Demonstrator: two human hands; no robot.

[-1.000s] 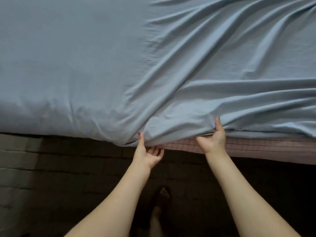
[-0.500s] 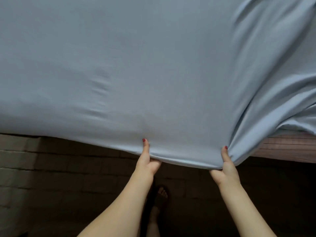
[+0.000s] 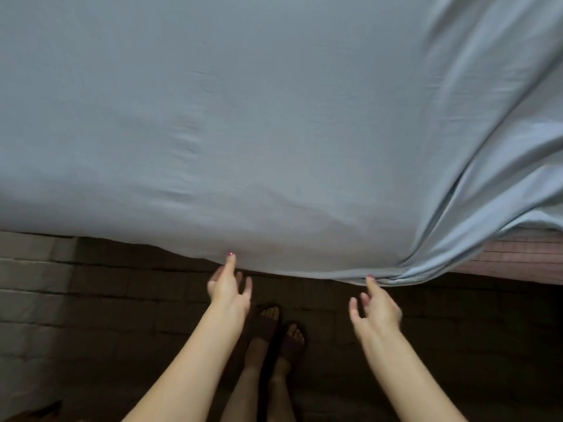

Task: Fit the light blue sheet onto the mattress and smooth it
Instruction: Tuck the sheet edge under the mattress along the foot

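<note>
Both hands [image 3: 300, 295] splayed, thumbs touching sheet [image 3: 243, 117]

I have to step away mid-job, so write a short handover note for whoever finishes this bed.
Left hand: open, thumb tip at the light blue sheet hem.
Right hand: open, thumb tip at the bunched hem.
Sheet lies mostly smooth over the left and middle.
Left to do: the right side is in deep folds and the pink checked mattress edge shows bare there; pull the sheet over it, then smooth.
</note>
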